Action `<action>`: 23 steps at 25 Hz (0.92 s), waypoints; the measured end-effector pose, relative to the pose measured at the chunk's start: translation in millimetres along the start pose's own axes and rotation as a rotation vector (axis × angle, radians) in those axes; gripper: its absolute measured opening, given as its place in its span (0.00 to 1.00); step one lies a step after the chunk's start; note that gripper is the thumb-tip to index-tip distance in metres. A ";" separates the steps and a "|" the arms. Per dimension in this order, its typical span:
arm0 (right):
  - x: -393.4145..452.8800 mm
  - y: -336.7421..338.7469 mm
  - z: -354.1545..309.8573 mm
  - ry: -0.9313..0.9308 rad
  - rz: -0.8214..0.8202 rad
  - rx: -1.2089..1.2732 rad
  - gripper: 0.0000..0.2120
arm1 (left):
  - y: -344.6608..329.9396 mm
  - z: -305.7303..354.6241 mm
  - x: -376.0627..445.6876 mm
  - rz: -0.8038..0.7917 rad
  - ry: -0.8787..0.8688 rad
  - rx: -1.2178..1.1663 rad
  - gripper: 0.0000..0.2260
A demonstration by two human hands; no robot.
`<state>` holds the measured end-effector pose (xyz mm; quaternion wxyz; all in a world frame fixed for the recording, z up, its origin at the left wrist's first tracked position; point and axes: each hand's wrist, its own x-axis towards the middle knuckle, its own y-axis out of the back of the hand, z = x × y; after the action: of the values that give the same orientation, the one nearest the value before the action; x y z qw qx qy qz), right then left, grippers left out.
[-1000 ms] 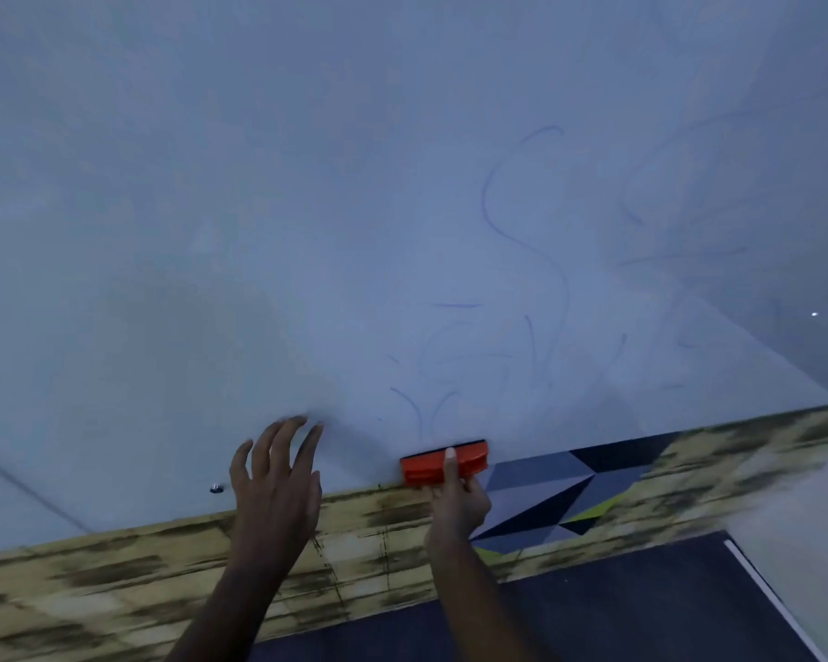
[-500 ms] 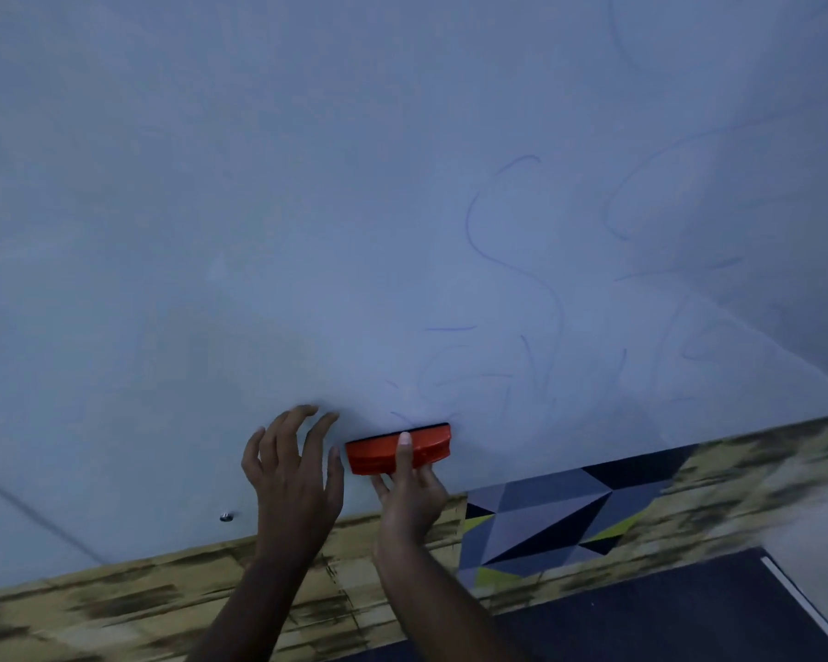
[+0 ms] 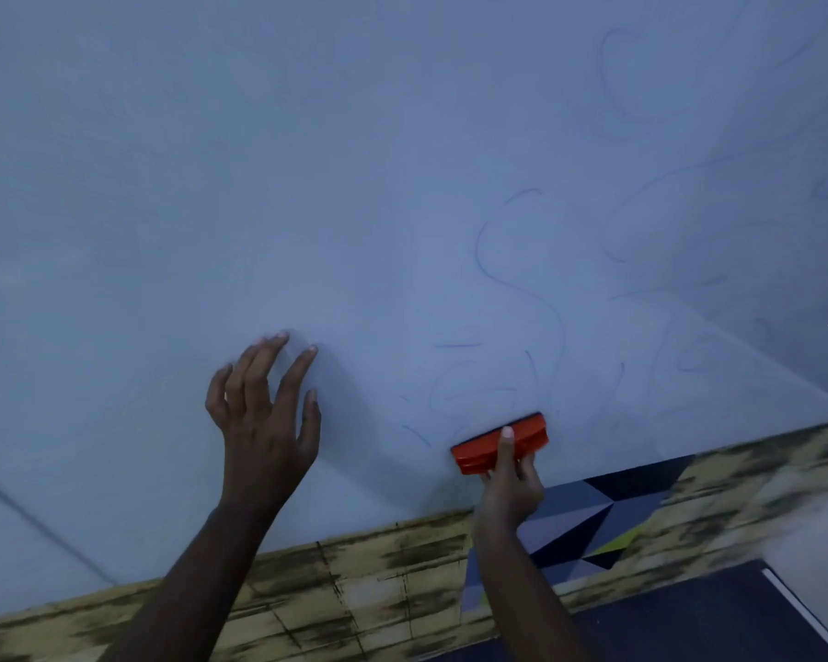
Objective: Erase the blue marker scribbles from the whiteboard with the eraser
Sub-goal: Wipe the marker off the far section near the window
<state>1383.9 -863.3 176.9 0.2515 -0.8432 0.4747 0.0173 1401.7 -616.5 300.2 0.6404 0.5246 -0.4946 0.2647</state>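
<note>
The whiteboard (image 3: 307, 183) fills most of the head view. Faint blue marker scribbles (image 3: 522, 289) curl over its right half, with smudged loops lower down just above the eraser. The orange eraser (image 3: 479, 449) lies against the board near its lower edge. My right hand (image 3: 510, 484) grips it from below, index finger laid across its back. My left hand (image 3: 264, 422) is to the left of the eraser, fingers spread and slightly bent, fingertips touching the board.
Below the board runs a strip with a yellowish wood-plank pattern (image 3: 378, 590). A panel of grey, dark and lime triangles (image 3: 584, 523) sits under my right hand. Dark floor (image 3: 665, 623) shows at the bottom right.
The eraser went left and up from the board's lower edge, then back right under the smudged loops. My left hand moved up the board, its fingers now more spread.
</note>
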 end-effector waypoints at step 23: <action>-12.8 -22.1 -24.3 0.243 0.001 -0.162 0.27 | -48.4 -30.6 29.4 0.214 -0.222 0.179 0.28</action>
<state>1389.7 -854.5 210.6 0.1234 -0.8564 0.4992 -0.0467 1465.0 -608.2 308.4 0.5009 0.5500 -0.5895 0.3148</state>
